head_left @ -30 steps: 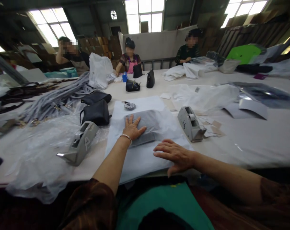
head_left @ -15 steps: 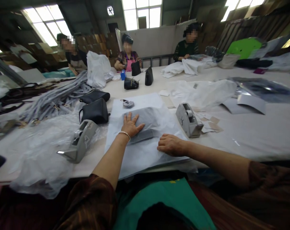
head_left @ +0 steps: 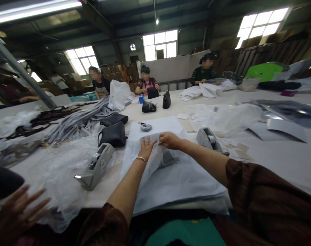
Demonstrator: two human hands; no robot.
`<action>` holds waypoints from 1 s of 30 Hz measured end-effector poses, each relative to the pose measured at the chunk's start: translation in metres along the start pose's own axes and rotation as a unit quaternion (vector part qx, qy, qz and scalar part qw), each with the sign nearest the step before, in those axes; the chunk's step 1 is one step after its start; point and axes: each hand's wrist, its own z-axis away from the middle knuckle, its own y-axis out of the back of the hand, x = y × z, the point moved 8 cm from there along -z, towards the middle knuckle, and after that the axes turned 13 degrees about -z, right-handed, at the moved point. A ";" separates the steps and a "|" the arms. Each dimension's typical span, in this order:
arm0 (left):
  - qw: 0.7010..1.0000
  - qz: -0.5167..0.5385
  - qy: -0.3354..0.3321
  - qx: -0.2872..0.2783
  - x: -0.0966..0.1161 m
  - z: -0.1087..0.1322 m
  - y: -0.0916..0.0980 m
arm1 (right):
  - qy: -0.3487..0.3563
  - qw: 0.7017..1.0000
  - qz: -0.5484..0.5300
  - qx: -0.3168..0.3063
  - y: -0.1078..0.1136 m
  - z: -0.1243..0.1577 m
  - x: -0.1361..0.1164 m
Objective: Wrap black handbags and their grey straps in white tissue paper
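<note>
A thin white sheet of tissue paper [head_left: 151, 167] is folded up over a flat grey piece [head_left: 167, 158], which is partly covered. My left hand [head_left: 146, 149] lies on the far part of the wrapped piece, fingers stretched out, a bangle at the wrist. Close beside it, my right hand [head_left: 169, 140] pinches the raised edge of the tissue paper. Underneath is a stack of white sheets [head_left: 191, 181]. A coiled grey cord [head_left: 145, 127] rests on the stack beyond my hands.
Tape dispensers stand left [head_left: 96, 167] and right [head_left: 209, 139] of the stack. A dark handbag [head_left: 112, 135] sits beside the left one, near crumpled clear plastic [head_left: 55, 171]. Another person's blurred hand [head_left: 23, 208] reaches in at lower left. Several co-workers sit across the table.
My right hand has moved from the near right of the sheet up beside my left hand, bringing the tissue paper's edge over the grey piece. The view has tilted up; another person's hand has appeared.
</note>
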 end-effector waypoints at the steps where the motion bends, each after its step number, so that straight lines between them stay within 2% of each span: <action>1: 1.000 0.006 0.000 -0.004 -0.001 -0.002 -0.002 | -0.003 1.000 -0.004 0.000 -0.004 -0.002 0.005; 5: 0.999 0.043 -0.026 -0.014 -0.002 -0.002 0.001 | -0.036 0.999 -0.014 0.013 -0.014 -0.001 0.022; 9: 0.991 0.105 -0.080 -0.011 -0.014 0.018 0.029 | -0.078 0.997 -0.025 0.013 -0.019 0.003 0.032; 14: 0.979 0.185 -0.086 -0.024 -0.045 0.079 0.073 | -0.106 0.994 -0.039 0.001 -0.021 0.003 0.034; 16: 0.973 0.207 -0.090 -0.054 -0.044 0.107 0.076 | -0.114 0.993 -0.043 -0.001 -0.021 0.003 0.035; 19: 0.978 0.176 -0.077 -0.086 -0.040 0.141 0.067 | -0.121 0.992 -0.046 -0.005 -0.021 0.004 0.036; 21: 0.985 0.148 -0.059 -0.060 -0.046 0.150 0.064 | -0.123 0.991 -0.046 -0.012 -0.022 0.003 0.037; 23: 0.985 0.173 -0.012 0.002 -0.064 0.149 0.067 | -0.123 0.991 -0.046 -0.017 -0.022 0.002 0.038; 27: 0.960 0.230 0.102 0.119 -0.107 0.130 0.077 | -0.125 0.991 -0.048 -0.024 -0.022 0.001 0.038; 30: 0.954 0.230 0.124 0.149 -0.116 0.110 0.074 | -0.126 0.990 -0.050 -0.029 -0.020 0.002 0.037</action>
